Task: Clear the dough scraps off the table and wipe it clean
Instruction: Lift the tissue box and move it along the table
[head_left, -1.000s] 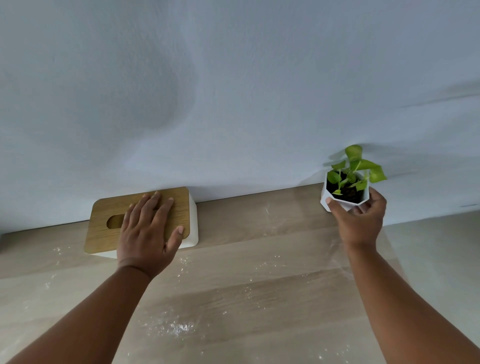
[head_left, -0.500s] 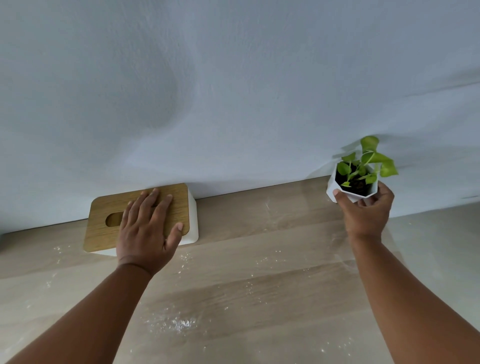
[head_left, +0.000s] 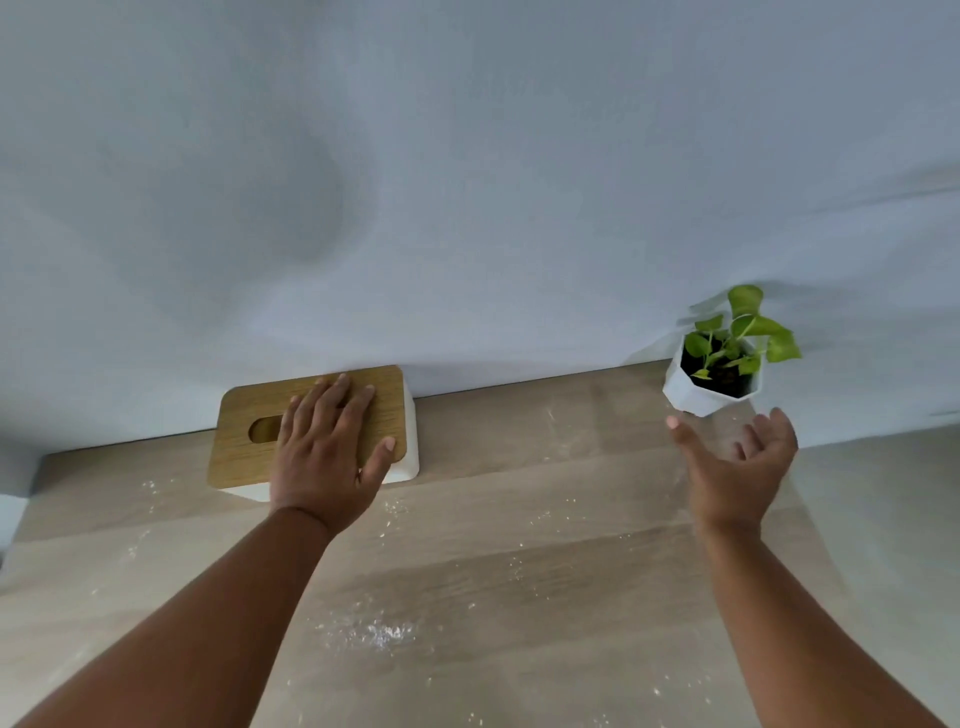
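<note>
White flour and small dough crumbs (head_left: 382, 631) are scattered over the light wooden table (head_left: 519, 519), thickest near the front middle. My left hand (head_left: 327, 457) lies flat, fingers spread, on the wooden lid of a white tissue box (head_left: 244, 415) at the back left against the wall. My right hand (head_left: 737, 467) hovers open, palm up, just in front of a small white faceted pot with a green plant (head_left: 714, 376) that stands at the back right by the wall. The hand does not touch the pot.
A plain white wall (head_left: 467, 182) rises directly behind the table's back edge. The table's left end (head_left: 31, 499) shows at the far left, and a paler surface (head_left: 883, 493) lies to the right of the plant.
My right hand carried the plant pot back and to the right toward the wall, then let go and drew away open. My left hand stayed on the tissue box lid.
</note>
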